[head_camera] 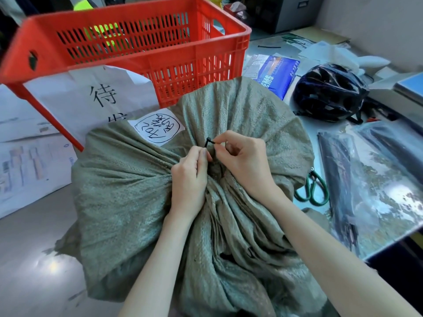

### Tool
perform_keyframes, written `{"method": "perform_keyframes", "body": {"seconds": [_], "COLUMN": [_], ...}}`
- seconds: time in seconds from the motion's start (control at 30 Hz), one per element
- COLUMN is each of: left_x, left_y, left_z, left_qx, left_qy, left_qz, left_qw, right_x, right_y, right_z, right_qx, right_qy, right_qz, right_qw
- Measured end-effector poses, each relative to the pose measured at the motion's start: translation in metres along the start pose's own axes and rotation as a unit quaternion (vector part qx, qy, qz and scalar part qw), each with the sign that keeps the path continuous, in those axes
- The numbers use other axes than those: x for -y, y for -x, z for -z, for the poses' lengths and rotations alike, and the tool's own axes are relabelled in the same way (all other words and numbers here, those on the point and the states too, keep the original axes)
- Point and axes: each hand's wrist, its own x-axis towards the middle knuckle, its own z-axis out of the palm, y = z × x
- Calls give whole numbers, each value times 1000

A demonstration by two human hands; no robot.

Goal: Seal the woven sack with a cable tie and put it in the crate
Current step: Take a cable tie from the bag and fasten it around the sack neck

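The grey-green woven sack (128, 191) sits bulging in the middle of the view, outside the red crate (194, 78), which stands just beyond it at 12 o'clock with a white paper sign (91, 99) hanging on its near wall. The sack's mouth is gathered into a bunched neck at the centre, and both hands meet there. The left hand (190, 177) comes in from 7 o'clock, its fingers (201, 161) curled tightly round the gathered fabric with the thumb raised against the black cable tie (208, 141). The right hand (242, 161) comes in from 5 o'clock and pinches the tie's short bent end between thumb and forefinger, the other fingers loosely curled. Most of the tie is hidden in the folds, so how far it circles the neck cannot be told. A white handwritten label (156, 128) is stuck on the sack at 11 o'clock from the neck. On the counter (254, 49), green-handled scissors (311, 191) lie just beside the sack at 3 o'clock, and a dark helmet (329, 92) rests at 2 o'clock.
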Motion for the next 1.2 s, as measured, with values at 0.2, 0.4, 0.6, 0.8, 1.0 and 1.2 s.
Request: {"method": "perform_keyframes", "body": {"seconds": [0.2, 0.4, 0.6, 0.8, 1.0, 1.2], "left_x": [3, 4, 4, 4, 4, 8], "left_y": [0, 0, -1, -5, -10, -12], "left_z": [0, 2, 2, 12, 18, 22], "left_qx": [-15, -14, -37, 1, 31, 42], "left_qy": [-26, -36, 24, 164, 247, 295], "left_qz": [-17, -42, 21, 97, 122, 120], "left_qw": [999, 998, 999, 982, 961, 947], "right_x": [1, -2, -1, -1, 4, 10], "right_y": [-2, -3, -1, 0, 2, -18], "right_z": [-2, -3, 3, 4, 5, 16], "right_qx": [17, 49, 74, 84, 96, 61], "right_qy": [100, 150, 114, 129, 132, -14], "right_qz": [105, 143, 149, 174, 190, 56], "right_qw": [989, 977, 980, 973, 968, 996]}}
